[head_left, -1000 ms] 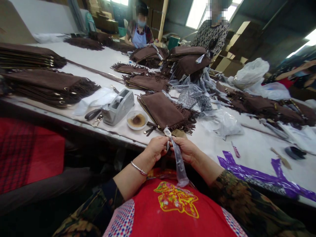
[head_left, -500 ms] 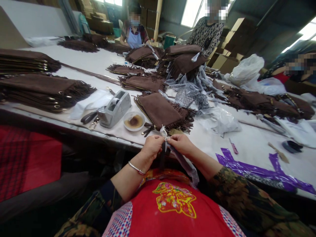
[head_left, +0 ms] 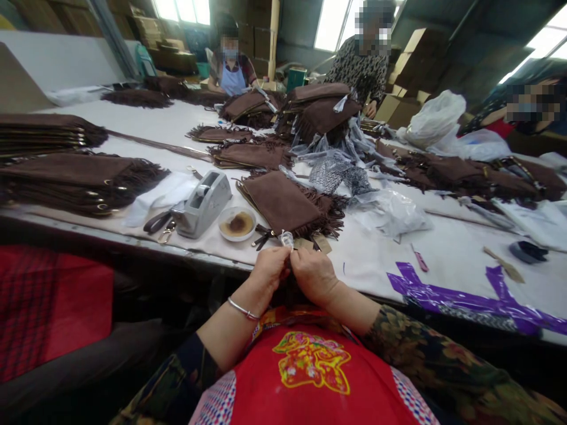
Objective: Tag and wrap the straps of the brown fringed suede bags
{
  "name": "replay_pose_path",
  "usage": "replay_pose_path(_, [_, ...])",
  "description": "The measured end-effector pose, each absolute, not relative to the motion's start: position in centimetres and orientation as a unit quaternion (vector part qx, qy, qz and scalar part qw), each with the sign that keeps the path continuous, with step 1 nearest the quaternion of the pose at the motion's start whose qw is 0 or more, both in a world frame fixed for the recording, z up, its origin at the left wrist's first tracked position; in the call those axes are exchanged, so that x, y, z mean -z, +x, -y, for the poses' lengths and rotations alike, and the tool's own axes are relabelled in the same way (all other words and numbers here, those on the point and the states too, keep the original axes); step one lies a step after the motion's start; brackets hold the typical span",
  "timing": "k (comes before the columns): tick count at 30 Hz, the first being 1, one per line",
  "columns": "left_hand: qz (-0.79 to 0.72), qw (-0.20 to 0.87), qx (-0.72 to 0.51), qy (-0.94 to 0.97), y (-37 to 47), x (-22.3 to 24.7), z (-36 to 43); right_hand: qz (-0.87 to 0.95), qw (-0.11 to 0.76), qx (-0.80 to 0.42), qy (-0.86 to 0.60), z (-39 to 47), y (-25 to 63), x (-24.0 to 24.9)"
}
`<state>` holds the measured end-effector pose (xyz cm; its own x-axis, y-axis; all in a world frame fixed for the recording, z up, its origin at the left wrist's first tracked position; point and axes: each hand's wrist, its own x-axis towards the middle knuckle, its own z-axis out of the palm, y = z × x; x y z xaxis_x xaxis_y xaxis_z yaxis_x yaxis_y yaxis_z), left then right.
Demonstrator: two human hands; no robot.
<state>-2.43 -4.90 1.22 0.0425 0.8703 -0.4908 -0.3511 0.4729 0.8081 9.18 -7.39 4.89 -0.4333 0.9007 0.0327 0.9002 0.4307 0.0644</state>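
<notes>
At the table's front edge, my left hand (head_left: 269,270) and my right hand (head_left: 315,276) meet with fingers pinched together. Between them is a strap end wrapped in whitish plastic (head_left: 287,239), which pokes up above the fingertips. The rest of the strap is hidden by the hands. Just beyond lies a brown fringed suede bag (head_left: 281,203), its flap side up, with dark zipper tassels (head_left: 264,236) at the near corner. A tan paper tag (head_left: 325,244) shows beside my right hand.
A grey tape dispenser (head_left: 204,206) and a white bowl (head_left: 222,231) with brown residue stand at left. Stacked brown bags (head_left: 66,174) lie farther left. Crumpled plastic (head_left: 390,212), a pink cutter (head_left: 420,258) and purple tape (head_left: 447,298) are at right. Two co-workers stand across the table (head_left: 363,265).
My right hand has turned over and closed in against the left. The plastic-wrapped tail that hung below the hands is out of sight. The view has shifted slightly.
</notes>
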Motion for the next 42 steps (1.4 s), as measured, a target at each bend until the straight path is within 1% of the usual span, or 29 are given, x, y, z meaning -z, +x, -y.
replay_pose_path(4, [-0.541,0.652,-0.452,0.278,-2.5,-0.7,4.6,-0.825,-0.026,0.007,0.564,8.0,9.8,-4.6])
replay_pose_path(6, [-0.53,0.66,-0.452,0.282,-2.4,-0.7,4.5,-0.803,-0.042,0.045,0.592,8.1,10.3,-4.7])
replay_pose_path(8, [-0.512,0.681,-0.448,0.273,-2.4,-0.8,4.5,-0.782,-0.077,0.103,0.61,7.8,10.7,-4.8])
replay_pose_path(10, [-0.487,0.708,-0.443,0.255,-2.4,-0.9,4.4,-0.746,-0.135,0.211,0.616,7.2,11.2,-4.6])
replay_pose_path(11, [-0.471,0.722,-0.443,0.244,-2.5,-1.0,4.4,-0.709,-0.171,0.291,0.62,6.9,11.4,-4.3])
replay_pose_path(13, [-0.436,0.751,-0.441,0.227,-2.6,-1.1,4.3,-0.589,-0.232,0.481,0.607,6.4,11.8,-3.6])
replay_pose_path(15, [-0.416,0.769,-0.432,0.219,-2.6,-0.9,4.1,-0.453,-0.266,0.635,0.566,6.3,12.1,-2.9])
replay_pose_path(17, [-0.423,0.77,-0.424,0.22,-2.4,-0.6,4.0,-0.369,-0.279,0.716,0.523,6.4,12.0,-2.3])
replay_pose_path(19, [-0.45,0.754,-0.422,0.227,-2.1,-0.3,4.0,-0.332,-0.288,0.742,0.506,6.7,11.8,-2.1])
replay_pose_path(21, [-0.496,0.714,-0.415,0.271,-2.0,-0.2,4.1,-0.319,-0.297,0.737,0.516,7.0,11.6,-2.0])
replay_pose_path(23, [-0.547,0.632,-0.388,0.387,-2.3,-0.4,4.1,-0.321,-0.314,0.717,0.534,7.1,11.6,-2.0])
replay_pose_path(24, [-0.566,0.572,-0.369,0.465,-2.7,-0.7,4.0,-0.325,-0.322,0.706,0.54,7.1,11.7,-2.0])
replay_pose_path(26, [-0.59,0.417,-0.337,0.604,-3.7,-1.3,3.8,-0.342,-0.334,0.688,0.546,6.9,12.5,-2.0])
replay_pose_path(29, [-0.625,0.185,-0.302,0.696,-5.1,-2.0,3.2,-0.396,-0.329,0.653,0.555,6.3,14.3,-2.5])
replay_pose_path(30, [-0.636,0.127,-0.283,0.707,-5.3,-2.1,3.0,-0.421,-0.324,0.638,0.558,6.0,15.0,-2.8])
replay_pose_path(32, [-0.643,0.058,-0.227,0.729,-5.1,-2.2,2.6,-0.479,-0.31,0.598,0.563,5.4,16.5,-3.7])
replay_pose_path(35, [-0.638,0.026,-0.156,0.754,-3.9,-2.5,2.1,-0.568,-0.291,0.524,0.565,4.2,18.9,-5.3])
replay_pose_path(38, [-0.616,0.026,-0.158,0.771,-2.4,-3.2,1.4,-0.666,-0.24,0.411,0.574,3.1,21.8,-6.1])
replay_pose_path(40, [-0.61,0.082,-0.188,0.766,-1.5,-3.7,1.0,-0.717,-0.208,0.291,0.599,2.7,23.5,-6.1])
replay_pose_path(41, [-0.612,0.144,-0.205,0.75,-1.2,-3.8,0.8,-0.729,-0.208,0.226,0.611,2.8,24.2,-5.9])
replay_pose_path(42, [-0.615,0.23,-0.222,0.721,-0.9,-3.9,0.6,-0.734,-0.221,0.172,0.619,2.9,24.5,-5.7])
